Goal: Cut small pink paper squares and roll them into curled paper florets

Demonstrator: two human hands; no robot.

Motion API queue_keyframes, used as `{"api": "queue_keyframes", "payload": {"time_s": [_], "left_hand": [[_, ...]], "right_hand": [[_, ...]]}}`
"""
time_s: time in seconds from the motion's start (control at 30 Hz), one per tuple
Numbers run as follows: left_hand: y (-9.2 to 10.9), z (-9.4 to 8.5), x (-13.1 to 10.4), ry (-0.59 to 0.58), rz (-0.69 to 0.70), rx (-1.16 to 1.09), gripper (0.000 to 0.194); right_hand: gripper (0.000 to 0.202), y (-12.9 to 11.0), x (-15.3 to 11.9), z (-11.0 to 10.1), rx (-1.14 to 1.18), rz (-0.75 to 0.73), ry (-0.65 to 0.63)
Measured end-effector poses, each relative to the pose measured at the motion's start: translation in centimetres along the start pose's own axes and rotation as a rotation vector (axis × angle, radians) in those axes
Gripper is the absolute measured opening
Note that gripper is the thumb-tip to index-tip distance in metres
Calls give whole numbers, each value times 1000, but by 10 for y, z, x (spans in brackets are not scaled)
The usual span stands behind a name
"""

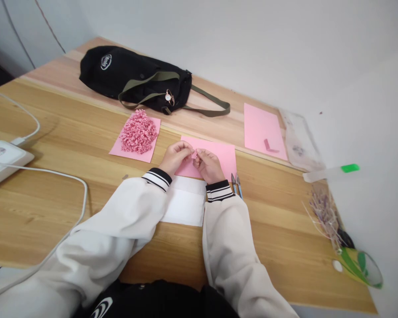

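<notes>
My left hand (175, 157) and my right hand (210, 167) meet over a pink sheet (224, 155), fingertips pinched close together. Between them is a small pink piece (194, 154), gripped from both sides; its exact kind is too small to make out. Below the hands lies a folded white paper (184, 205), partly under the sleeves. Beside my right wrist rest slim pointed metal tools (237, 184) with blue handles, partly hidden by the cuff. To the left, a dense bunch of pink beaded stems (138, 132) sits on another pink sheet (147, 156).
A black bag (119, 73) with green straps lies at the back. Farther right are a pink sheet (260, 126) holding a small folded strip, a clear plastic bag (300, 141), a green-capped tube (331, 172) and dried stems (325, 210). A white power strip (6, 159) with cables stands left.
</notes>
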State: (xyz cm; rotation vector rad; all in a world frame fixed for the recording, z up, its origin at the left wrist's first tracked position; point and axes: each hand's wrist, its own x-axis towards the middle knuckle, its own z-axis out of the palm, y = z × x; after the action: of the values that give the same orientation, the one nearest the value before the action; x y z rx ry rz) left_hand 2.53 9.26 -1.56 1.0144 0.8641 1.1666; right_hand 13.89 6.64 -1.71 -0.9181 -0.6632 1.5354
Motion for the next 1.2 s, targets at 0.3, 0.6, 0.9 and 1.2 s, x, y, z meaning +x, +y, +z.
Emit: {"api": "queue_keyframes", "payload": {"time_s": [0.3,0.6,0.9,1.2], "left_hand": [[2,1,-1,-5,11,-3,7],[3,1,-1,-14,1,5,5],[0,1,-1,-16,-8,6,8],[3,2,-2,2,-13,50,8]], "right_hand": [[14,2,1,-2,10,-6,-15],[16,0,-1,0,3,2,-3],[18,-3,2,1,89,76,79],[23,-2,0,2,78,1,11]]}}
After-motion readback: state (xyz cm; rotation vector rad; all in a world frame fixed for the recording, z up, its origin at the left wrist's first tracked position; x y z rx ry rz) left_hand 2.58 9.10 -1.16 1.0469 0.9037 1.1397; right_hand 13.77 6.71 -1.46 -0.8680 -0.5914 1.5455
